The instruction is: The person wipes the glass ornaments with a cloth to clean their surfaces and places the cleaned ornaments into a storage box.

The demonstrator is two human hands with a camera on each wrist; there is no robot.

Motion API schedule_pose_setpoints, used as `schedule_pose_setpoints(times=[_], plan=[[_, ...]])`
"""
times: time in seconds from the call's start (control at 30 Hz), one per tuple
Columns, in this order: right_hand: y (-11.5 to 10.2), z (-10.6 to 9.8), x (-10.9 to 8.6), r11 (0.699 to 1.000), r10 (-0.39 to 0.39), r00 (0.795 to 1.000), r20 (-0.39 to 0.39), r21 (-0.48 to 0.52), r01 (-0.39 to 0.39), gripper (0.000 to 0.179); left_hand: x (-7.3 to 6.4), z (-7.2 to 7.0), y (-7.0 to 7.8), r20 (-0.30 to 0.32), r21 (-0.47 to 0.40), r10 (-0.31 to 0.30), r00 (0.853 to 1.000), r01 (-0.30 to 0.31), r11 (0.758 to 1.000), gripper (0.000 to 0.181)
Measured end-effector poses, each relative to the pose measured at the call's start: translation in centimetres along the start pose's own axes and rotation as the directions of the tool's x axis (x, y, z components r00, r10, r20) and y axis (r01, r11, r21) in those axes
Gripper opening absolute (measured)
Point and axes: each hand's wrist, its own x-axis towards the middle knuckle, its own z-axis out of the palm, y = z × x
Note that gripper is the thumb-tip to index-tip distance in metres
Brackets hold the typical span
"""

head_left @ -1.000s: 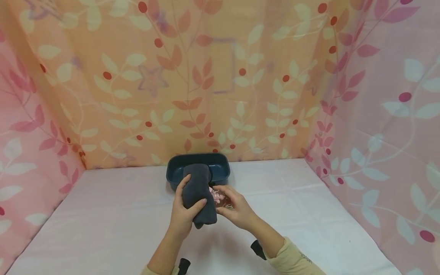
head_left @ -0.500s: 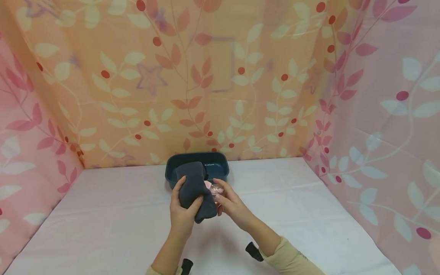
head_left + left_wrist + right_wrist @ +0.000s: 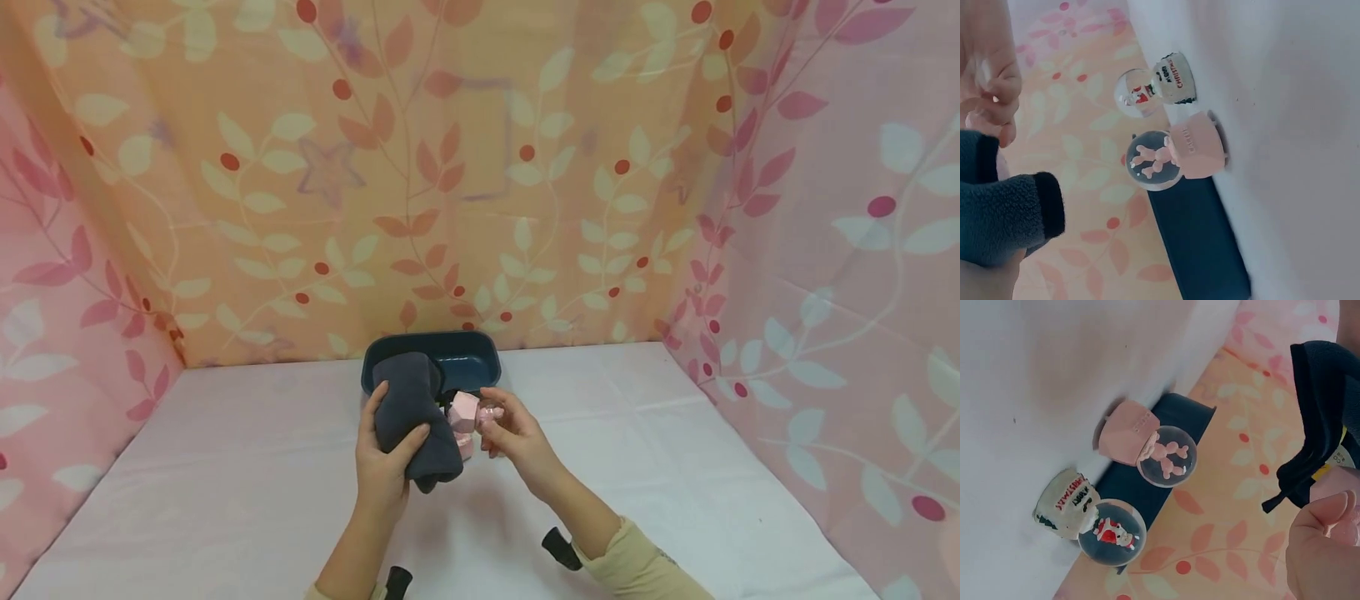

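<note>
My left hand (image 3: 384,467) grips a folded dark grey fleece cloth (image 3: 411,398), with the thumb across its near face. Beside it my right hand (image 3: 525,446) pinches a pink snow globe (image 3: 464,410) by its clear dome, the faceted base turned toward the cloth. A yellow-and-white printed patch (image 3: 1339,455) shows between cloth and base in the right wrist view. Below the hands, a second pink snow globe (image 3: 1197,147) with a balloon-dog figure stands on the table. Next to it stands a white Christmas snow globe (image 3: 1175,81) with a red-and-white figure, hidden in the head view.
A dark blue basin (image 3: 472,375) stands behind the hands, near the back wall, partly covered by the cloth in the head view. White cloth covers the table (image 3: 225,483). Leaf-patterned curtains (image 3: 450,208) enclose the back and sides.
The cloth in my left hand has shifted slightly left. The snow globe in my right hand has turned and come out beside the cloth, so its pink base now shows.
</note>
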Motion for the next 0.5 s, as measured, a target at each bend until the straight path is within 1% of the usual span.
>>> schedule_pose_setpoints(times=[0.07,0.13,0.23,0.33,0.4,0.5], plan=[[-0.06,0.04,-0.08,1.0,0.002,1.0,-0.001,-0.029,-0.002,0.049,-0.05,0.01,0.16,0.028,-0.014,-0.002,1.0,0.003,1.0,0.074],[-0.13,0.13,-0.21,0.998,-0.004,1.0,0.01,-0.06,0.005,0.051,-0.16,0.14,0.22,0.065,0.011,-0.011,0.998,0.01,1.0,0.074],[-0.17,0.28,-0.39,0.995,-0.052,0.997,0.055,-0.08,0.057,0.05,-0.34,0.4,0.19,0.127,0.067,-0.033,0.991,0.025,0.997,0.077],[-0.09,0.4,-0.41,0.989,-0.109,0.989,0.099,-0.087,0.118,0.048,-0.45,0.61,0.17,0.172,0.127,-0.049,0.984,0.027,0.991,0.08],[-0.11,0.4,-0.41,0.985,-0.137,0.984,0.118,-0.092,0.148,0.047,-0.47,0.69,0.18,0.185,0.154,-0.045,0.982,0.016,0.988,0.082],[-0.22,0.38,-0.35,0.986,-0.14,0.98,0.139,-0.075,0.151,0.048,-0.47,0.78,0.16,0.182,0.179,-0.025,0.983,-0.009,0.984,0.081]])
